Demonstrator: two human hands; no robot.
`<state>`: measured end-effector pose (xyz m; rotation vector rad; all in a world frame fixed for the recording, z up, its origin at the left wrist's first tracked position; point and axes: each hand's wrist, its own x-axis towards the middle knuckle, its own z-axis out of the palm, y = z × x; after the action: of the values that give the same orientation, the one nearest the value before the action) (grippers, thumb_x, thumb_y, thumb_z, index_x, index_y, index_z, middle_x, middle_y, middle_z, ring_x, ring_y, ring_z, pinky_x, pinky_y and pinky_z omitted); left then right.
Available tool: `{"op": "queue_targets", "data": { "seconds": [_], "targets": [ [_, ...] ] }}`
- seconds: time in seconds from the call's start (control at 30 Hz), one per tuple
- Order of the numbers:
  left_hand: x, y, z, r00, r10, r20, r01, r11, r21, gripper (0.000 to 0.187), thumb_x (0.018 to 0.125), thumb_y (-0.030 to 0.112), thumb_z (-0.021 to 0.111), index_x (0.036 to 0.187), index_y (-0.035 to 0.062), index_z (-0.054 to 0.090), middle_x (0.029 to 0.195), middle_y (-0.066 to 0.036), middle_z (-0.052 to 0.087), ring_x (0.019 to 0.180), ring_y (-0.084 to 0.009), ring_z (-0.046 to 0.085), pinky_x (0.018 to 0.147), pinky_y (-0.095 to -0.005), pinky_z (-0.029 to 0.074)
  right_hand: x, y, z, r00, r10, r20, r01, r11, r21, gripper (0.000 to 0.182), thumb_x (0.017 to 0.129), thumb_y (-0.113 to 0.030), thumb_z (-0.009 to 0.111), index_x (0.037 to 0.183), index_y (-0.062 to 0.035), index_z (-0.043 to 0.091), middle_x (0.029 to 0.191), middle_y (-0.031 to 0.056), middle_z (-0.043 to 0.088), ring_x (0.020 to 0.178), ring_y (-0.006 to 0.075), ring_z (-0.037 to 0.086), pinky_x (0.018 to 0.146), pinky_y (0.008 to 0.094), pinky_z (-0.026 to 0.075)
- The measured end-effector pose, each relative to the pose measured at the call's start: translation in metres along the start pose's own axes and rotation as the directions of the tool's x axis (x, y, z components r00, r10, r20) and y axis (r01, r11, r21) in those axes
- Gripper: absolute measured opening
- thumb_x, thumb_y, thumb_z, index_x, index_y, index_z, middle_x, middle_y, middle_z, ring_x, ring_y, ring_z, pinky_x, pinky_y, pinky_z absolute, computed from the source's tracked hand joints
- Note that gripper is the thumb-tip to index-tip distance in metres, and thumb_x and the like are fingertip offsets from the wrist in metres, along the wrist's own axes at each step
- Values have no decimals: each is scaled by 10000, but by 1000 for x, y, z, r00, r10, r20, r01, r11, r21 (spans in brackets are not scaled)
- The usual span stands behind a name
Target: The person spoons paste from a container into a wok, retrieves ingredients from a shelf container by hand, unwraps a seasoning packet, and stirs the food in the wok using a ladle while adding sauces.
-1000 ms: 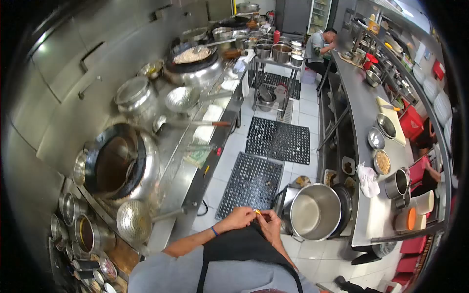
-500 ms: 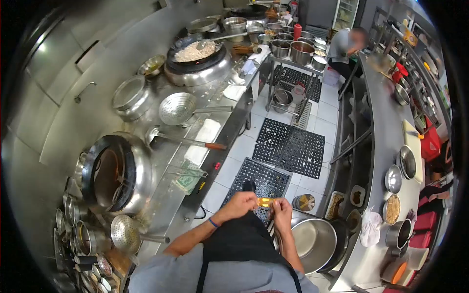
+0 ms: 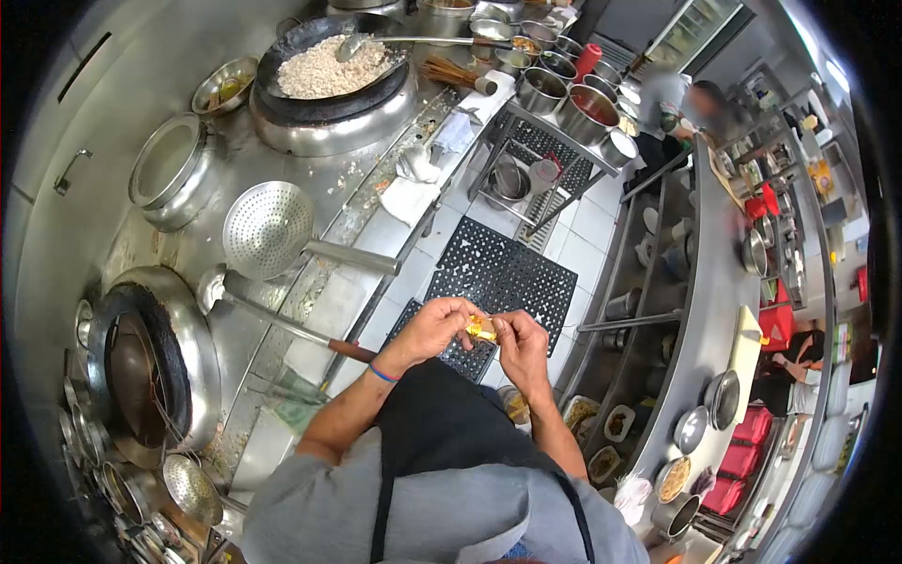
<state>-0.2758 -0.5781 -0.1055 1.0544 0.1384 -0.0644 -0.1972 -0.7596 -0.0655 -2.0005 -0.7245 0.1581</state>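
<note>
My left hand [image 3: 430, 333] and my right hand [image 3: 522, 350] meet in front of my black apron [image 3: 437, 414]. Between them is a small shiny yellow packet [image 3: 482, 328], pinched at either end by thumbs and fingers. Its contents and printing are too small to make out. Left of my hands, a ladle [image 3: 282, 320] with a wooden-ended handle lies across the stove edge. A perforated strainer [image 3: 270, 230] rests beyond it, its handle toward the aisle.
A wok [image 3: 272, 75] of pale chopped food sits on the far burner; another wok [image 3: 132, 376] is at near left. A steel counter [image 3: 691, 310] with bowls runs along the right. Black mats [image 3: 503, 273] cover the tiled aisle. Another person [image 3: 662, 99] is at the counter's far end.
The view has tilted and shifted, so my hands appear higher and slightly left. Both still hold the yellow packet. The other person's head appears lower in the view.
</note>
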Motion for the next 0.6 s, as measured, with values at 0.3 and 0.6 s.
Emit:
{"op": "queue_targets", "data": {
  "seconds": [0.3, 0.6],
  "targets": [
    [76, -2, -27, 967, 72, -246, -72, 997, 8, 106, 969, 32, 552, 934, -7, 644, 897, -22, 632, 737, -83, 563, 675, -230, 473, 100, 71, 17, 902, 304, 306, -408, 832, 375, 224, 1060, -170, 582, 973, 19, 663, 863, 39, 650, 676, 86, 574, 593, 248, 468],
    [185, -4, -19, 775, 291, -562, -192, 954, 229, 147, 975, 33, 518, 997, -31, 648, 848, -6, 633, 697, -48, 536, 614, -219, 449, 225, 90, -11, 923, -311, 225, 276, 946, 171, 130, 884, -22, 725, 1011, 1, 712, 907, 160, 648, 754, 299, 644, 671, 387, 526]
  ]
}}
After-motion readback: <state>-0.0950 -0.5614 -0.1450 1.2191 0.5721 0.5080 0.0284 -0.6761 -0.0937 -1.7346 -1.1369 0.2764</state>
